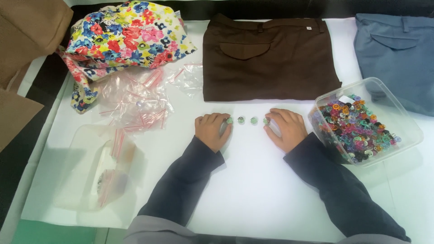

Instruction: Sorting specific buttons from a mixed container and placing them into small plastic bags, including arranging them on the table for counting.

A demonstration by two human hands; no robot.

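Bright, even overhead light reaches me; the white table (253, 190) is nearly overexposed toward 6 o'clock. I see soft, short shadows under both sleeves (190, 180). Detail is smeared throughout, and the clear plastic bags (135, 101) at 10 o'clock blur together. Edges bow slightly toward the corners.

Both hands rest on the white surface (253, 190), knuckles up. The left hand (211, 129) and right hand (285, 129) each touch the end of a short row of four small green buttons (247, 120). Far of them lie brown trousers (266, 58); right, a clear tub of coloured buttons (361, 124); left, small plastic bags (135, 101).
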